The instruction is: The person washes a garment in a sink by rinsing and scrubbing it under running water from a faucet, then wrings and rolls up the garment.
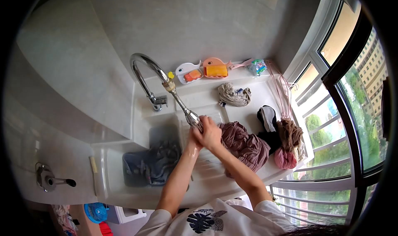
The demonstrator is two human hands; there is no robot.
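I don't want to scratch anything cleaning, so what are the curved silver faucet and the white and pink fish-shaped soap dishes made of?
The curved silver faucet looks like polished metal, perhaps chrome-plated, given its mirror-like highlights. The white fish-shaped soap dish and pink fish-shaped soap dish are probably smooth molded plastic, going by their even colour, though glazed ceramic is possible.

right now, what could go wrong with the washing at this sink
The left hand and right hand are close to the tap's nozzle, so any running water could splash onto the maroon cloth beside them.

The pink cloth lies near the right edge of the sink and might slip off if nudged.
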